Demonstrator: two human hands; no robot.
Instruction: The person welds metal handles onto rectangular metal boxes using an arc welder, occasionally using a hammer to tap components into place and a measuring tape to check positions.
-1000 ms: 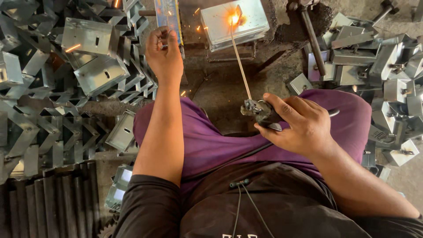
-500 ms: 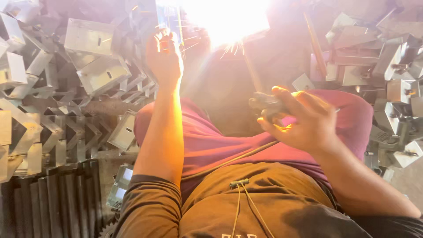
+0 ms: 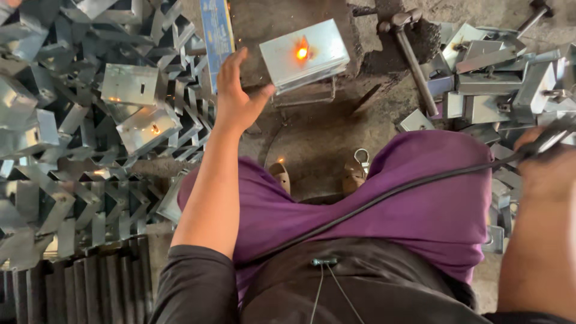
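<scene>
The left hand (image 3: 235, 99) is spread open, its thumb tip touching the near-left edge of the galvanised steel box (image 3: 305, 54), which lies just right of it, long axis crosswise, a weld spot (image 3: 302, 53) glowing orange. The right hand (image 3: 549, 174), well apart, clenches a black cable (image 3: 384, 198).

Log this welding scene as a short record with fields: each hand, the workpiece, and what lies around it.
left hand: open, reaching for the metal box, thumb near its lower left corner
right hand: at right edge, gripping a black cable
metal box: on a wire stand, orange glowing spot on top
left side: heap of metal brackets
right side: more metal pieces, a hammer
</scene>
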